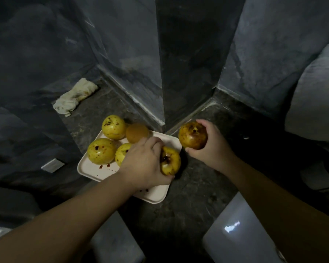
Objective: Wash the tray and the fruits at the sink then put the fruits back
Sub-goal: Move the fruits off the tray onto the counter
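Tray (87, 168) on dark surface (188, 196), three spotted fruits left | left hand (144, 164) grips yellow apple (170, 161) | right hand (211, 147) holds browner apple (192, 135), probably sink-bound

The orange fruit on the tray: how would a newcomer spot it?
Find the pale tray on the dark counter. At its far edge, by the wall corner, sits the orange fruit. It alone is plain orange and unspotted; its neighbours are yellow with dark blotches.
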Available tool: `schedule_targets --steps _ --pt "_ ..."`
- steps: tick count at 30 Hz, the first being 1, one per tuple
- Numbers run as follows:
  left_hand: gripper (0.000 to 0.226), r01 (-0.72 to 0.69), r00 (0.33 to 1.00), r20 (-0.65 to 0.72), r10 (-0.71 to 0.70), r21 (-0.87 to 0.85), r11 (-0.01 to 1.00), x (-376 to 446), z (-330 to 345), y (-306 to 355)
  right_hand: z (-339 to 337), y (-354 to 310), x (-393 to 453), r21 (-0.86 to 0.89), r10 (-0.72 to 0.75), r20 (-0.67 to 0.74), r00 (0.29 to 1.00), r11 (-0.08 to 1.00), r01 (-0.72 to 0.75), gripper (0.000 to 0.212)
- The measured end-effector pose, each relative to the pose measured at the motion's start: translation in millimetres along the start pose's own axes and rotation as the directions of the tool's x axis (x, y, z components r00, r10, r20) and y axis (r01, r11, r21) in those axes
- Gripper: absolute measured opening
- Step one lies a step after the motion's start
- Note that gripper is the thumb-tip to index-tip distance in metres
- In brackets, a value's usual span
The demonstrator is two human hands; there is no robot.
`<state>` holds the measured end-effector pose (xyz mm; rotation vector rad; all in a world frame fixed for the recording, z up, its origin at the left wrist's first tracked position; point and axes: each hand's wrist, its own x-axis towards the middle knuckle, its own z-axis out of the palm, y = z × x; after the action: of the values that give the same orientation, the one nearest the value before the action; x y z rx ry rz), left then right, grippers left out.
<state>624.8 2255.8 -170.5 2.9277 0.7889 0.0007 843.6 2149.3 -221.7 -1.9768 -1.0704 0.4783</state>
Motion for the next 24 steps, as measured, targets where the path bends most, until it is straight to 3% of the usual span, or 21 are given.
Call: schedule_targets --steps 4,10,16,20,24 --pt "0.103 -0.037 0.999 -0.012 0.035 -0.147 0.988 47 -7 26 -31 28 -14 0.015 0.146 -0.118 0.982 0.989 -0.145 0.101" --pt "0.102 -0.060 0.997 0.023 0.071 -0.328 0.943 139 0 70 -74 67 -15 0.018 0.323 -0.297 0.899 0.943 -0.333 0.102" --pt "0.093 -0.055 0.996 0.041 0.075 -0.361 0.931 214 14 97 -91 87 0 0.096 0.403 -0.359 0.842 0.913 -0.396 0.101" --pt "0.094 -0.021 0.996 0.071 0.046 -0.322 0.946 245 29 106 -90 93 5 0.074 0.387 -0.377 0.841 0.918 -0.389 0.097" --pt "0.088 0.036 0.998 0.064 -0.009 -0.421 0.906 262 46 113 -92 98 16 0.055 0.394 -0.354 0.848 0.914 -0.402 0.093"
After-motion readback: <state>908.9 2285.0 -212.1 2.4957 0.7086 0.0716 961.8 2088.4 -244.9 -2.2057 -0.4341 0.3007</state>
